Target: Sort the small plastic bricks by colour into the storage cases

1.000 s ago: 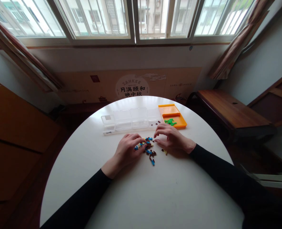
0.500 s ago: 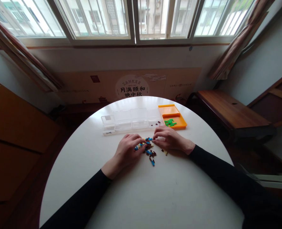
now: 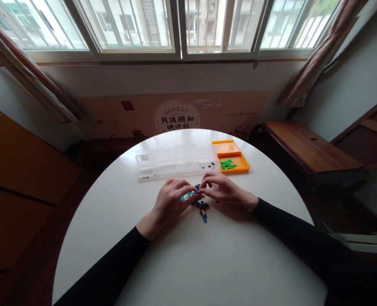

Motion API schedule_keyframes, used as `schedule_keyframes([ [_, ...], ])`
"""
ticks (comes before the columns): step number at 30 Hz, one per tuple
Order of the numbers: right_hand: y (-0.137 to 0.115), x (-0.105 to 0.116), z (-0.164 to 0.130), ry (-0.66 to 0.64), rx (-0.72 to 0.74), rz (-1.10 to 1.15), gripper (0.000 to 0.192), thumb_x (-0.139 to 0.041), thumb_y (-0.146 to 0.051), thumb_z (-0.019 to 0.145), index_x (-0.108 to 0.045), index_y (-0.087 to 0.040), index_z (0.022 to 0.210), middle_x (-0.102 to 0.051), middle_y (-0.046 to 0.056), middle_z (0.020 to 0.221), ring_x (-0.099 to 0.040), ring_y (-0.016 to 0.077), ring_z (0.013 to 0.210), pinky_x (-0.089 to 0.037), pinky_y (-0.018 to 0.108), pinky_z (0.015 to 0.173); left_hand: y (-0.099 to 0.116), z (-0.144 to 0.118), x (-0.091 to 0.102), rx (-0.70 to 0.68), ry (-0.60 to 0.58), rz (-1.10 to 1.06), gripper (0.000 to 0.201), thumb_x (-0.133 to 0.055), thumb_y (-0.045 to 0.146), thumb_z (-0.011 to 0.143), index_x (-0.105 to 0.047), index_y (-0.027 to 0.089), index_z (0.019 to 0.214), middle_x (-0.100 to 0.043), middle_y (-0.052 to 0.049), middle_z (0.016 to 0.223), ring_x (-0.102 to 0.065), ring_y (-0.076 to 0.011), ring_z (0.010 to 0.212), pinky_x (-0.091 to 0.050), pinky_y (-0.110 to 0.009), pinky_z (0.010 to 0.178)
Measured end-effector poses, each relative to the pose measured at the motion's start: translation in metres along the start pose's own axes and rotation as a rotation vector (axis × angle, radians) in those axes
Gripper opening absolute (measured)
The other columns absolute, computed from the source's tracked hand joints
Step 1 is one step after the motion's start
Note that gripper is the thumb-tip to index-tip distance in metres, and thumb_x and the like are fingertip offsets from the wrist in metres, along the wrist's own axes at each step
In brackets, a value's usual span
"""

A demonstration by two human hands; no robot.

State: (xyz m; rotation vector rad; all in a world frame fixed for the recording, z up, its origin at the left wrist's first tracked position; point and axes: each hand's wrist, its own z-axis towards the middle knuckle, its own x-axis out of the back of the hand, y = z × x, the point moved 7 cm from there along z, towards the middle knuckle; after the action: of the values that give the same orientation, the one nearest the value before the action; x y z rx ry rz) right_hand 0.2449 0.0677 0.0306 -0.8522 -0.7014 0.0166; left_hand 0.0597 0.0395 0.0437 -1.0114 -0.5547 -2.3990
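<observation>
A small heap of tiny blue, brown and yellow pieces (image 3: 198, 201) lies at the middle of the round white table (image 3: 188, 255). My left hand (image 3: 168, 200) rests on the heap's left side with curled fingers touching the pieces. From the right, my right hand (image 3: 224, 190) comes in with thumb and forefinger pinched at the heap's top edge; whether a piece sits between them is too small to tell. Behind the hands stands a clear plastic box (image 3: 175, 160) with several compartments, a few brown pieces in its right one.
An orange tray (image 3: 229, 154) holding green pieces (image 3: 227, 164) sits right of the clear box. A wooden bench (image 3: 309, 148) stands to the right of the table, and a wall with a printed board (image 3: 175, 112) and windows lies beyond.
My right hand has slid left, from beside the heap to its top edge, and its fingers have drawn together. The left hand has stayed on the pieces.
</observation>
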Motion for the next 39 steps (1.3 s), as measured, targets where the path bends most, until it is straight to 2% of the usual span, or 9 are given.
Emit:
schedule_keyframes([
  [5,-0.001,-0.004,0.0,-0.025,-0.019,0.017,0.014,-0.076,-0.033,0.105,-0.077,-0.022,0.097,-0.072,0.004,0.1,-0.066,0.0186,0.09,-0.055,0.034,0.086,0.005,0.002,0.001,-0.04,0.006,0.008,0.012,-0.076,0.035,0.106,-0.079,0.025,0.1,-0.081,0.001,0.092,-0.074,-0.0149,0.081,-0.049,-0.034,0.083],
  [9,0.0,-0.005,0.0,-0.024,-0.027,0.022,0.016,-0.075,-0.035,0.106,-0.077,-0.022,0.097,-0.071,0.004,0.098,-0.065,0.0185,0.088,-0.054,0.033,0.083,0.006,0.003,0.001,-0.058,-0.013,0.021,0.009,-0.075,0.034,0.107,-0.082,0.029,0.106,-0.082,0.0,0.093,-0.075,-0.015,0.081,-0.05,-0.035,0.084],
  [12,0.0,-0.005,0.0,-0.016,-0.023,0.01,0.016,-0.076,-0.035,0.106,-0.076,-0.022,0.097,-0.071,0.004,0.098,-0.065,0.0183,0.088,-0.054,0.033,0.083,0.006,0.002,0.003,-0.069,0.022,0.013,0.006,-0.077,0.032,0.105,-0.082,0.03,0.108,-0.082,0.001,0.093,-0.075,-0.0144,0.08,-0.051,-0.034,0.083],
  [19,-0.002,-0.006,0.0,0.019,0.047,-0.022,0.009,-0.078,-0.032,0.104,-0.078,-0.023,0.102,-0.072,0.004,0.098,-0.066,0.0181,0.087,-0.055,0.033,0.081,0.0,0.001,0.002,-0.015,0.039,-0.005,0.006,-0.079,0.032,0.104,-0.081,0.027,0.1,-0.082,0.001,0.092,-0.075,-0.0153,0.08,-0.051,-0.035,0.084],
  [30,-0.005,-0.005,0.001,0.066,0.099,-0.093,0.013,-0.081,-0.036,0.102,-0.079,-0.024,0.097,-0.072,0.002,0.092,-0.066,0.0182,0.084,-0.054,0.034,0.078,-0.001,0.0,0.002,-0.01,0.025,-0.016,0.004,-0.08,0.031,0.103,-0.081,0.027,0.103,-0.082,0.001,0.094,-0.075,-0.0162,0.082,-0.051,-0.035,0.085],
  [34,-0.002,0.005,0.002,0.172,0.087,-0.182,0.01,-0.079,-0.032,0.103,-0.079,-0.025,0.096,-0.073,0.003,0.094,-0.067,0.0202,0.089,-0.053,0.037,0.086,-0.003,-0.001,0.002,0.037,0.03,-0.01,0.007,-0.078,0.031,0.104,-0.081,0.027,0.109,-0.082,-0.001,0.099,-0.077,-0.0179,0.086,-0.052,-0.037,0.087],
  [39,0.02,0.038,0.0,0.403,-0.056,-0.455,0.009,-0.076,-0.026,0.102,-0.08,-0.023,0.095,-0.075,0.005,0.095,-0.068,0.0239,0.093,-0.051,0.04,0.091,-0.002,0.0,0.003,0.047,0.026,-0.001,0.007,-0.075,0.03,0.104,-0.081,0.026,0.106,-0.082,-0.001,0.097,-0.077,-0.0185,0.085,-0.053,-0.038,0.087],
])
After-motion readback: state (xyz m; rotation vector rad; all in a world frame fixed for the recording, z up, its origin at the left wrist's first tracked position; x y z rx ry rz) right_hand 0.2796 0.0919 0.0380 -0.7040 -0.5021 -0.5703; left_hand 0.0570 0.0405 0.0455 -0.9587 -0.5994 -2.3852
